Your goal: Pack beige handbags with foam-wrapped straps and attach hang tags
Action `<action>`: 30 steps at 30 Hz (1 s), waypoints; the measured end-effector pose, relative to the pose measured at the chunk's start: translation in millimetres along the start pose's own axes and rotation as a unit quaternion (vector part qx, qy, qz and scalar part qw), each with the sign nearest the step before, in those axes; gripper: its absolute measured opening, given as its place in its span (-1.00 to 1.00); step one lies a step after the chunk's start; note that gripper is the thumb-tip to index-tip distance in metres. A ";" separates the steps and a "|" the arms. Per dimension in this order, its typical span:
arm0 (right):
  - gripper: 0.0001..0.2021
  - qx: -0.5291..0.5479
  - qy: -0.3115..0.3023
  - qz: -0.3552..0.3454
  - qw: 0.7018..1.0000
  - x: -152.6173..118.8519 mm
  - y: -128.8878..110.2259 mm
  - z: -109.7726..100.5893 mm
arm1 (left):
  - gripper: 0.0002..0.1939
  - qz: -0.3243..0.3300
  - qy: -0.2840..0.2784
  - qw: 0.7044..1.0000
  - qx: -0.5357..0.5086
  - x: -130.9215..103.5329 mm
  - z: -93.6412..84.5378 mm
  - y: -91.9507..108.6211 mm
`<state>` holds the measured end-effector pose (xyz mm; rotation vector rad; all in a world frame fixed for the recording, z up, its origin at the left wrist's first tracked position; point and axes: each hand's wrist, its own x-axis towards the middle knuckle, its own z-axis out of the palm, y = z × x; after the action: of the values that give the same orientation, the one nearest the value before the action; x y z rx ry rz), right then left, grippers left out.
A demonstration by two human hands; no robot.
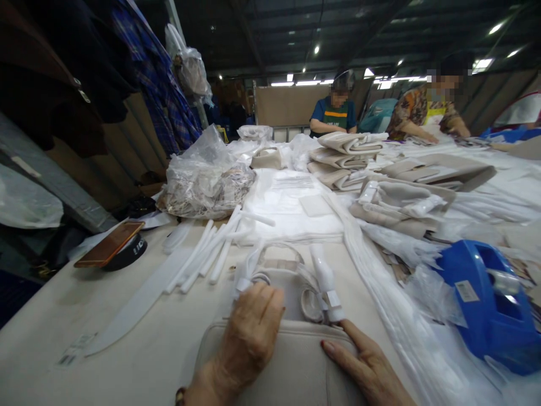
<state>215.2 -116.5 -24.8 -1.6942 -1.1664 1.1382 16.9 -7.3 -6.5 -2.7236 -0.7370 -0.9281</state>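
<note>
A light beige bag point(300, 355) lies on the table before me, its wrapped handles and straps stretching away from me. My left hand point(256, 327) is curled at the bag's upper left edge, by the base of the left wrapped strap point(247, 273); whatever its fingers pinch is hidden and slightly blurred. On the bag's right side rests my right hand point(363, 361), thumb and fingers apart, a fingertip by the base of the right wrapped strap point(324, 276). Between the two straps arches the beige handle point(281, 259). A rolled strap point(310, 304) sits just inside the right one.
White foam tubes point(203, 259) lie left of the bag, near a phone point(110, 245). Stacked white sheets point(291, 208) lie beyond it. A blue tape dispenser point(486, 304) stands right, below folded beige bags point(397, 203). Two people point(336, 113) work across the table.
</note>
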 end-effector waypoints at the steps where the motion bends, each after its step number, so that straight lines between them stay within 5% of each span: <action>1: -0.58 0.007 -0.005 -0.005 1.000 0.4 -0.7 -0.5 | -0.72 0.017 -0.051 0.998 -0.025 3.3 2.8 7.8; 5: -0.57 0.087 -0.046 -0.009 0.995 2.6 -7.6 -3.8 | -0.61 -0.092 -0.238 0.966 -0.044 15.3 20.8 25.3; 12: -0.58 0.200 -0.155 0.016 0.967 8.5 -20.9 -13.0 | -0.40 -0.166 -0.304 0.938 -0.033 31.2 36.0 25.4; 21: -0.59 0.178 -0.198 0.033 0.963 17.0 -23.8 -19.9 | -0.62 -0.185 -0.324 0.926 -0.051 66.6 28.8 16.3; 30: -0.61 0.211 -0.205 0.043 0.955 18.7 -27.2 -17.0 | -0.67 -0.252 -0.288 0.923 -0.049 93.2 47.5 -8.4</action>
<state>227.5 -92.7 1.0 -1.2209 -0.9980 1.7146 101.4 51.9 12.9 -2.9694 -1.5886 -0.1957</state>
